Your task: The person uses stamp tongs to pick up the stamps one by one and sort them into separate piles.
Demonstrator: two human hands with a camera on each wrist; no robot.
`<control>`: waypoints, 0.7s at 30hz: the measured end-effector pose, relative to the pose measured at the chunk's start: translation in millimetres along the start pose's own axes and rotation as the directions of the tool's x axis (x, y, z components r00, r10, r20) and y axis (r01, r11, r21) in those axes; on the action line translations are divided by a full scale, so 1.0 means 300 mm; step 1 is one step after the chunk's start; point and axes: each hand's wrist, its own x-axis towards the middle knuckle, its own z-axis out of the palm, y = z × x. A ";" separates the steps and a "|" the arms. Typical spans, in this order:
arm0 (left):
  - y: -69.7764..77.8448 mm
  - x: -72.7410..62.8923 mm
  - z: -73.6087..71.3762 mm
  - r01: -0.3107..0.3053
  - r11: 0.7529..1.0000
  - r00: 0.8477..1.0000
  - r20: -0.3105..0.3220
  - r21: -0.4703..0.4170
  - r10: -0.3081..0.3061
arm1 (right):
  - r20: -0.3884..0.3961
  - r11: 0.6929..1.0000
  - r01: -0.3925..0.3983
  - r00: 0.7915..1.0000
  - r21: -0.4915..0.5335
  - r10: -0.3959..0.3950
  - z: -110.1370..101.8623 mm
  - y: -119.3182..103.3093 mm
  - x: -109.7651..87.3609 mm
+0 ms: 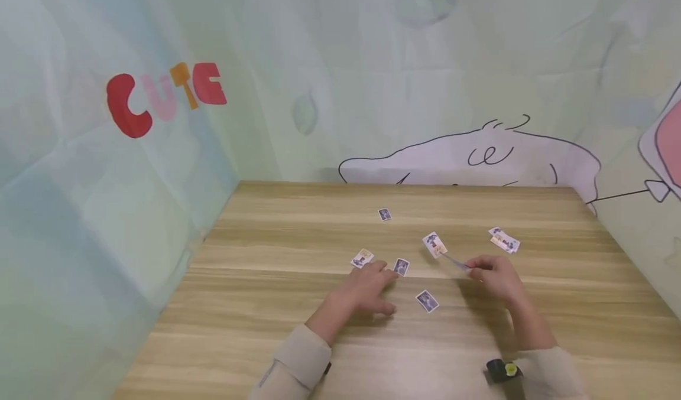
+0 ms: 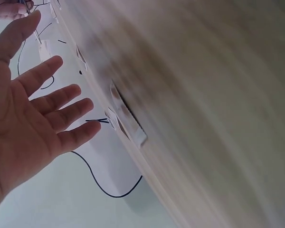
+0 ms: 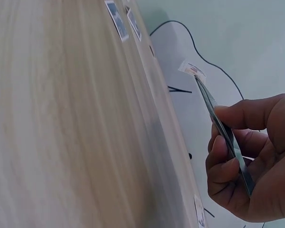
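My right hand (image 1: 495, 276) grips a pair of metal tweezers (image 3: 223, 128). Pinched at their tips is a small picture card (image 1: 435, 244), held above the table with its coloured side showing. Fingers spread and extended, my left hand (image 1: 367, 288) hovers low over the wood and holds nothing; its palm shows in the left wrist view. Just beyond its fingertips lies a coloured card (image 1: 362, 257), partly overlapped by the hand in the head view. A dark-patterned card (image 1: 401, 267) lies right of those fingers, and another dark-patterned card (image 1: 427, 301) is nearer to me, between both hands.
Overlapping coloured cards (image 1: 504, 240) lie at the right, beyond my right hand. One more dark card (image 1: 385, 214) is toward the back of the wooden table (image 1: 255, 329). A printed cloth (image 1: 319, 63) hangs behind the table and at its sides.
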 end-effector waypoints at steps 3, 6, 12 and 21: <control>-0.001 0.011 0.001 -0.009 1.000 1.000 0.004 -0.001 0.009 | -0.011 1.000 -0.022 1.000 0.002 0.022 -0.024 0.012 -0.002; -0.002 0.018 0.003 -0.014 1.000 1.000 0.006 -0.003 0.014 | -0.008 0.999 -0.046 0.999 0.008 0.046 -0.045 0.022 -0.006; -0.003 0.034 0.006 -0.027 1.000 1.000 0.002 0.015 0.027 | -0.017 0.995 -0.099 0.995 0.014 0.099 -0.084 0.051 -0.017; -0.002 0.056 0.006 -0.027 1.000 0.999 0.040 -0.005 0.027 | -0.041 0.991 -0.133 0.990 -0.003 0.133 -0.152 0.123 -0.023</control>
